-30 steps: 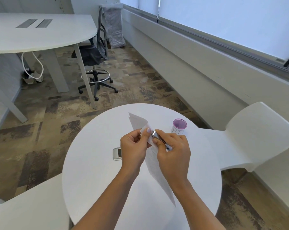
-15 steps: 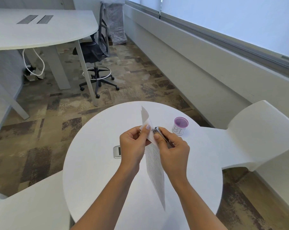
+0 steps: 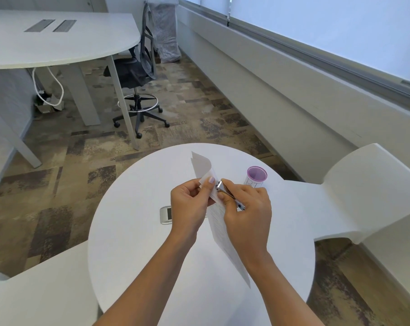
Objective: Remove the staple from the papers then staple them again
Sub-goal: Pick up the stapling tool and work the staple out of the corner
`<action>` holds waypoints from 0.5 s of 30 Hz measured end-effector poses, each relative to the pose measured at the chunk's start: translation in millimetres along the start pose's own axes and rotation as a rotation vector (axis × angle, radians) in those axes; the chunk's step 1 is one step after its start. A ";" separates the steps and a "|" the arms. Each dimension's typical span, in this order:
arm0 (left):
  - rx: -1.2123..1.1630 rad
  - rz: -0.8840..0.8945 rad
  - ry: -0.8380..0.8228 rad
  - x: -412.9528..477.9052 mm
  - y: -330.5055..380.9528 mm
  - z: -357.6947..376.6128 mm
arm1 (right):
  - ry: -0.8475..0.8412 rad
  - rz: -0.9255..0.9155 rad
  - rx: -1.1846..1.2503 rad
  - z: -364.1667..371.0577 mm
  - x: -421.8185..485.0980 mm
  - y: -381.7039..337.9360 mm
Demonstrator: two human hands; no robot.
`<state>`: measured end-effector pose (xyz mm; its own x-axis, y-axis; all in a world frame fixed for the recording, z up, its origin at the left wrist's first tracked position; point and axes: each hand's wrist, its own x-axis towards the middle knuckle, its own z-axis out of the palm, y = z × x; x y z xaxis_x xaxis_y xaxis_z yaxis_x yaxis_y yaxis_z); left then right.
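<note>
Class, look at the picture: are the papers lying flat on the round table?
No: the papers are held up off the round table, pinched in the left hand while the right hand works a metal tool at their corner.

A: What's diff vs earlier views?
B: Papers (image 3: 219,222) swung from near edge-on at 0.5 s ago to a wider slant; top corner curls left again, approx as at 1 s ago.
A: Hands?
B: Left hand (image 3: 190,205) & right hand (image 3: 246,215) barely shifted
</note>
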<state>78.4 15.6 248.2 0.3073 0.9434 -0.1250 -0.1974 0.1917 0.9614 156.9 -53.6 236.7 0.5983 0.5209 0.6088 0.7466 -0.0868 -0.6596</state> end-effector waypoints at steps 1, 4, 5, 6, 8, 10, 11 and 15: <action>-0.006 -0.007 -0.008 -0.2 -0.2 0.3 | 0.007 -0.018 -0.019 0.5 -0.1 0.5; -0.006 -0.018 -0.014 -1.4 -1.2 0.4 | 0.023 -0.052 -0.064 1.4 -1.8 1.6; -0.001 -0.021 -0.014 -1.4 -1.7 0.2 | 0.026 -0.050 -0.053 1.5 -2.3 1.8; -0.001 -0.024 -0.016 -1.5 -2.1 -0.2 | 0.028 -0.038 -0.023 1.8 -2.7 2.1; -0.009 -0.036 -0.026 -1.1 -1.4 -0.5 | 0.026 0.025 0.059 2.8 -3.5 2.3; -0.009 -0.036 -0.032 0.0 0.2 -1.0 | 0.000 0.125 0.155 4.7 -3.6 2.1; -0.007 -0.032 -0.032 0.7 1.1 -1.2 | -0.016 0.175 0.205 5.4 -3.3 1.5; -0.028 -0.028 -0.036 2.7 1.8 -1.7 | -0.073 0.386 0.414 5.1 -0.7 0.8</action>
<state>77.4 19.0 249.2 0.3460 0.9273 -0.1425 -0.2138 0.2258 0.9504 155.5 -49.7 233.6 0.7727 0.5758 0.2671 0.2929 0.0498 -0.9548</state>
